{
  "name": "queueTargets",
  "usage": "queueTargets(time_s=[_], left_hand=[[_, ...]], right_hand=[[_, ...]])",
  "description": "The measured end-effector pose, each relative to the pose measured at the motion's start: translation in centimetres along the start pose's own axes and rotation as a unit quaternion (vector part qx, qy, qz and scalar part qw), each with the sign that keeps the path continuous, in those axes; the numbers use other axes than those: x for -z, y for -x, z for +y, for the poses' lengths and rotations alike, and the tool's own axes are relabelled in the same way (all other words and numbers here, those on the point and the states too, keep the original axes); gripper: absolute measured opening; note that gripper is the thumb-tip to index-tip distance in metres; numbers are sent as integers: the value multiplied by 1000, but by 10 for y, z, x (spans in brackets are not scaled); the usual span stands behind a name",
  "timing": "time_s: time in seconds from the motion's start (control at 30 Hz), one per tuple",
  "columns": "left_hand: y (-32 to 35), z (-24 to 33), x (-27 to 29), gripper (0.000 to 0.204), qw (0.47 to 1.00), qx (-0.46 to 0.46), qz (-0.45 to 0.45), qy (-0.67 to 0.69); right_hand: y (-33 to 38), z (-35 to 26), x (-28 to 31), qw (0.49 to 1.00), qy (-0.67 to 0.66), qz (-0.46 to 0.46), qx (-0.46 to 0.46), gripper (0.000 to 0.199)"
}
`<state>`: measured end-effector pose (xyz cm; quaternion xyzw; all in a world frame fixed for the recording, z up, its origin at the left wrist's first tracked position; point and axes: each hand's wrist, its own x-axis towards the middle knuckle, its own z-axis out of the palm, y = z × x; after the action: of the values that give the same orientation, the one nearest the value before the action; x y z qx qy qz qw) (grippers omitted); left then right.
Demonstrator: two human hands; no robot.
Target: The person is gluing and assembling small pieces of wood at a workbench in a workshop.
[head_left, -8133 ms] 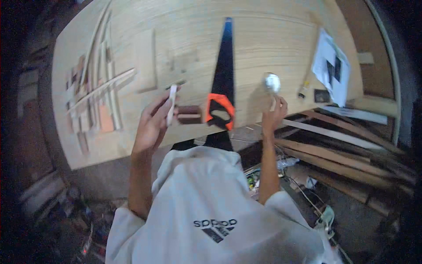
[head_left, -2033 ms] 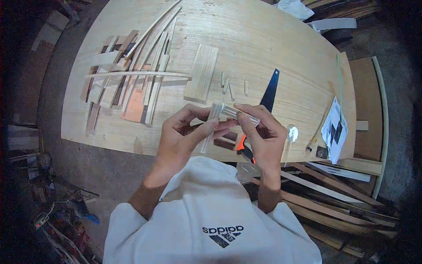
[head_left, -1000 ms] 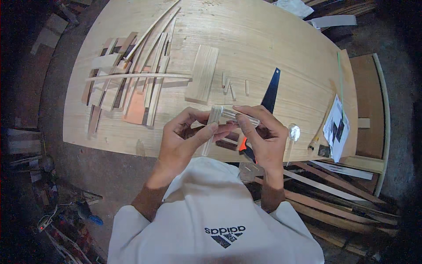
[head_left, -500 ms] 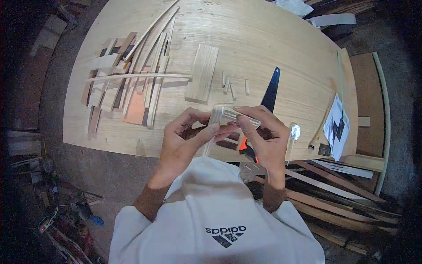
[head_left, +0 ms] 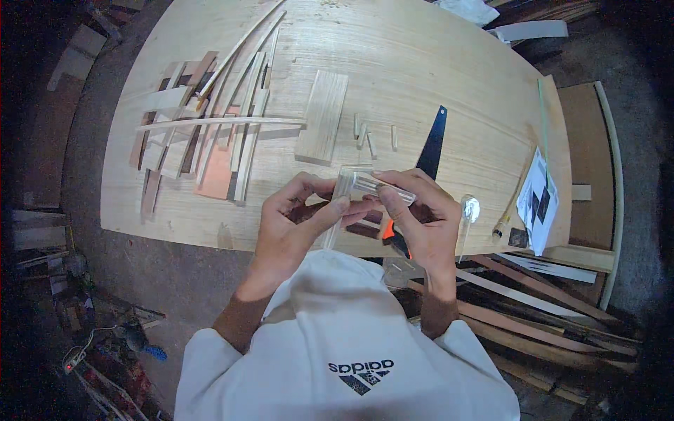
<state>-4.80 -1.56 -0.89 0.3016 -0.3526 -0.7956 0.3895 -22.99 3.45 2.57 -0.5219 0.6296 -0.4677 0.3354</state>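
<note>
Above the near edge of the table, my hands hold pale wooden strips that meet at a corner. My left hand (head_left: 295, 214) is closed on the longer strip (head_left: 342, 186), thumb on its face, and its lower end points toward my shirt. My right hand (head_left: 425, 214) pinches the shorter grooved wooden piece (head_left: 366, 184) between thumb and fingers, its end against the longer strip. I cannot tell whether the two are fastened. A hand saw lies beyond my right hand, its dark blade (head_left: 432, 144) pointing away and its orange-black handle (head_left: 391, 231) partly covered by that hand.
A pile of wooden strips and offcuts (head_left: 242, 151) covers the table's left side. Nearby are a wide wooden block (head_left: 321, 116) and several small sticks (head_left: 371, 144). To the right lie a shiny round object (head_left: 470, 209), a brush-like tool (head_left: 502, 226) and a printed sheet (head_left: 537, 203).
</note>
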Motion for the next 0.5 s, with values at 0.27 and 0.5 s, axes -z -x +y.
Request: queueTargets(time_s=[0.27, 0.5], left_hand=[[0, 1, 0, 23, 1000, 4, 0, -10], [-1, 0, 2, 22, 1000, 3, 5, -29]], right_hand=[[0, 0, -2, 1000, -25, 7, 2, 20], [0, 2, -3, 1000, -25, 4, -7, 20]])
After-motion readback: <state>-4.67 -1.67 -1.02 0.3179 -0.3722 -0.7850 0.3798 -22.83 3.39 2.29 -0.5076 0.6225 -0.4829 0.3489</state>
